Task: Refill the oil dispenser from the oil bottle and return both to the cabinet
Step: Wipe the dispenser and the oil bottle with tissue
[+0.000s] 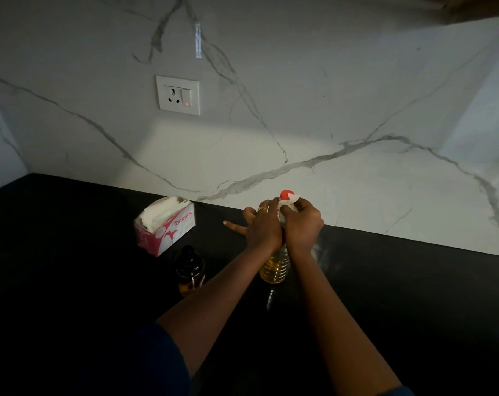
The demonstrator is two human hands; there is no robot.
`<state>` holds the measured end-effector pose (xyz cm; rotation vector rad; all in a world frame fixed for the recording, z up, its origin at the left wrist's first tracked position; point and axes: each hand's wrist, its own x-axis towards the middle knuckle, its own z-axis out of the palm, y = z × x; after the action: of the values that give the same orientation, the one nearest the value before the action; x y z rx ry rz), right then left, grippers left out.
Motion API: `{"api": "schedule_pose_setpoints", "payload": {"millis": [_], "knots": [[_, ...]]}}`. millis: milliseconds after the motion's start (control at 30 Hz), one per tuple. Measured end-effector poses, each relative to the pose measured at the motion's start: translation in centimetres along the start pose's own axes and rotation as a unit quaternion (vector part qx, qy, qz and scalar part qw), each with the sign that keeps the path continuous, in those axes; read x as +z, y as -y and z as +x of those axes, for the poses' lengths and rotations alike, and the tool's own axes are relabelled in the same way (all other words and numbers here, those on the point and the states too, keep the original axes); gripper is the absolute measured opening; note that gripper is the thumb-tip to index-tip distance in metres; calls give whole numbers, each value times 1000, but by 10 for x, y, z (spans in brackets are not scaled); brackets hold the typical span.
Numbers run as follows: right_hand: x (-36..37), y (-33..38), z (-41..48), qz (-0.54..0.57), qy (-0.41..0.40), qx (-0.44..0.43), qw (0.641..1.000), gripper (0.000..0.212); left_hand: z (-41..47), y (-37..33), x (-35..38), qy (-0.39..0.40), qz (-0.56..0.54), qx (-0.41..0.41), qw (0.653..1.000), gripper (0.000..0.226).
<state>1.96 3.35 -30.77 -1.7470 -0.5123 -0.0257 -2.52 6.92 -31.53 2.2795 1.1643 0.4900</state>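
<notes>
A clear plastic oil bottle [274, 267] with yellow oil and a red cap [286, 194] stands upright on the black counter [385, 281]. My left hand [262, 224] grips the bottle's upper part, with one finger stretched out to the left. My right hand [302, 224] holds a white tissue [288, 207] wrapped round the bottle's neck just below the cap. A dark glass oil dispenser [190, 270] with a black top stands to the left of the bottle, with amber oil showing near its bottom.
A pink and white tissue box [168, 227] with tissues sticking out sits behind the dispenser, near the marble wall. A white wall socket [178, 94] with a red light is above it. A wooden cabinet edge [476, 7] shows at the top right.
</notes>
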Motion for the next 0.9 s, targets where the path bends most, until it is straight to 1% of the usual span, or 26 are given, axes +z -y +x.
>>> {"api": "schedule_pose_setpoints", "payload": {"millis": [167,367,433,533,600,700,767,833,900], "knots": [[-2,-4,4,9,28,-5,1000,34,-2,1,-3,18,-2,5,1000,62],[-19,-16,23,39,96,10,995,31,7,8,-15,85,-74,8,994,69],[-26,-22,29,51,121,15,991,31,11,14,-16,100,-136,17,986,71],[-30,-23,32,61,147,11,987,31,14,22,-17,156,-264,26,951,72],[-31,-24,31,75,137,14,988,31,14,25,-14,172,-290,23,941,73],[-29,-25,23,112,86,25,990,33,18,30,-4,159,-255,23,953,86],[-26,-26,14,112,37,24,993,30,20,30,-1,160,-245,31,956,92],[-23,-28,4,87,-7,10,996,26,21,30,0,157,-230,43,960,88],[-19,-30,-6,54,-37,-25,998,23,22,27,0,141,-192,42,970,80]]}}
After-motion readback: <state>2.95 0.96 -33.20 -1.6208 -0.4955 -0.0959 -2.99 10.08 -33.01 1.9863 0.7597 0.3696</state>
